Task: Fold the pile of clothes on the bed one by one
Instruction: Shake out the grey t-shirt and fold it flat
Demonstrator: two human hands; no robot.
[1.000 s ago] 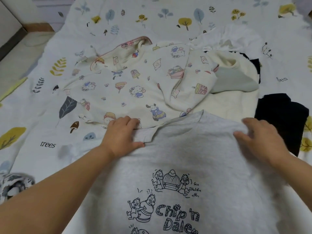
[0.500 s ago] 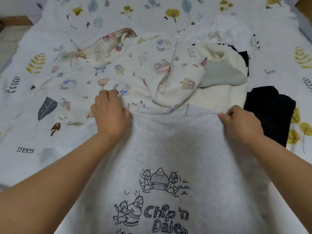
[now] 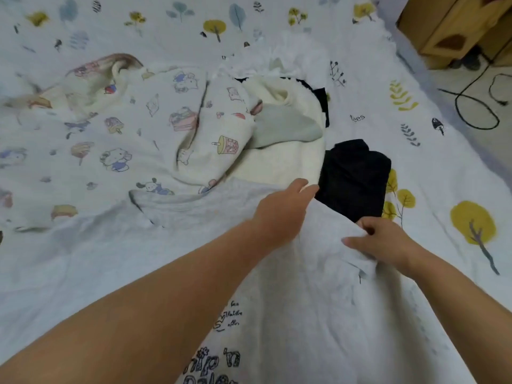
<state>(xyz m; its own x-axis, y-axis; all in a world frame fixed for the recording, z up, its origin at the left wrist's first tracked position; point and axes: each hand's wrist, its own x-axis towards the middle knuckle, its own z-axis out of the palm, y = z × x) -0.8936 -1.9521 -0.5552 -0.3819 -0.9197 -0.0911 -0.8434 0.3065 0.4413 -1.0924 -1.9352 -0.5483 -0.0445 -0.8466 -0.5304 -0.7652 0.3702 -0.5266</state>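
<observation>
Across the whole view lies the bed, covered by a white sheet [image 3: 432,173] printed with trees and leaves. Nearest the camera, a light grey sweatshirt [image 3: 304,314] is spread flat on it, black cartoon lettering showing at the bottom edge, its ribbed neckline toward the pile. Beyond the neckline and partly under it sits a cream garment with cartoon characters [image 3: 133,139], crumpled and overlapping a plain cream fleece piece [image 3: 279,164] with a pale green lining. Just right of the fleece lies a black garment [image 3: 354,178], touching the sweatshirt's upper right corner. A white crumpled cloth [image 3: 279,58] lies at the far end of the pile. The left hand [image 3: 282,209] reaches across the sweatshirt's shoulder, fingers straight and flat on the cloth. The right hand [image 3: 385,242] pinches a fold of the grey fabric near the sleeve. A cardboard box [image 3: 448,23] and a black cable [image 3: 476,106] are on the floor, upper right.
</observation>
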